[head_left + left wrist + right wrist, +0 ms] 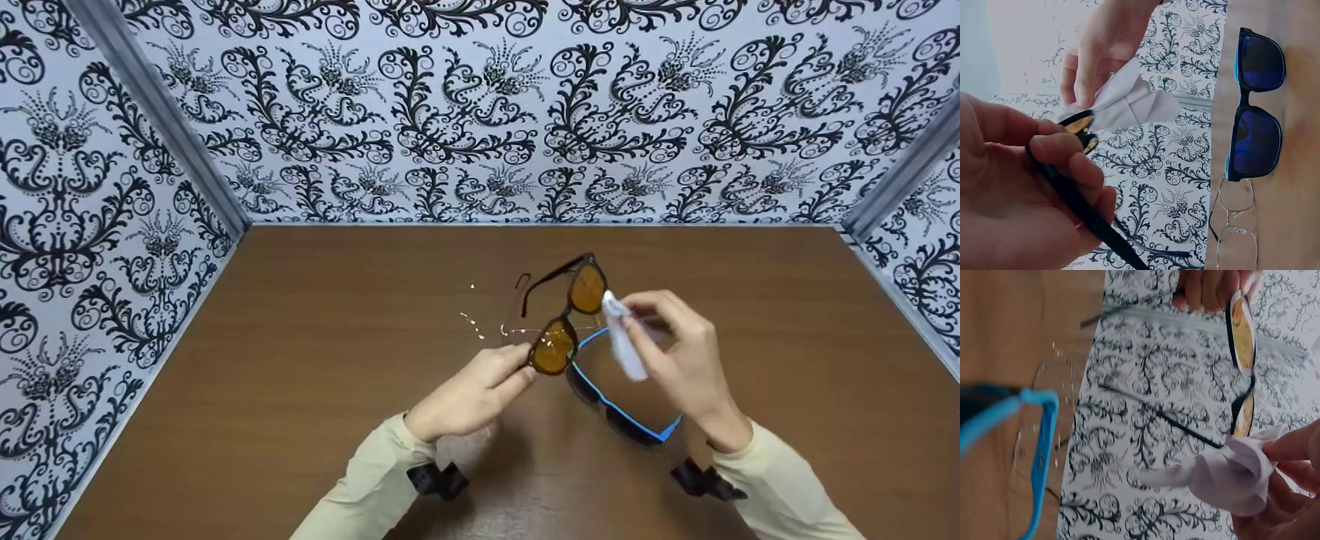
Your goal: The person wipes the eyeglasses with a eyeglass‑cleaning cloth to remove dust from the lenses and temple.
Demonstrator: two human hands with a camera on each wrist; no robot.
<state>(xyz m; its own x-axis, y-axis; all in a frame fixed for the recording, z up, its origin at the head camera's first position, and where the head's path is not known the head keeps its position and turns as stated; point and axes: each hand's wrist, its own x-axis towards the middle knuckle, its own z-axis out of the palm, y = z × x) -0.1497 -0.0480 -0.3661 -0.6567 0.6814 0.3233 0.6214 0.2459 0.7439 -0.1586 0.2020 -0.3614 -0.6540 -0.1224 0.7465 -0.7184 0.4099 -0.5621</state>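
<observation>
A person in cream sleeves (pixel 375 476) holds a pair of dark-framed sunglasses (pixel 555 348) above the table (pixel 337 315), their rounded lenses amber and glossy, both thin arms unfolded. The left hand (pixel 472 390) has its fingers curled round one end of the frame. The right hand (pixel 690 367) pinches a soft white cloth (pixel 627 349) between thumb and fingers, up by the other lens.

Below, on the smooth brown wood, lie blue-trimmed sunglasses (pixel 634 427) and, just beside them, fine wire glasses (pixel 1234 214). A black scrolling pattern covers the white walls (pixel 480 112) around.

From above, the wire pair is little more than glints and thin lines; the left wrist view shows its clear, rounded-rectangle lenses, and the other pair's black front with deep blue, squarish lenses. The right wrist view shows the cloth bunched into folds, with one limp corner sticking out.
</observation>
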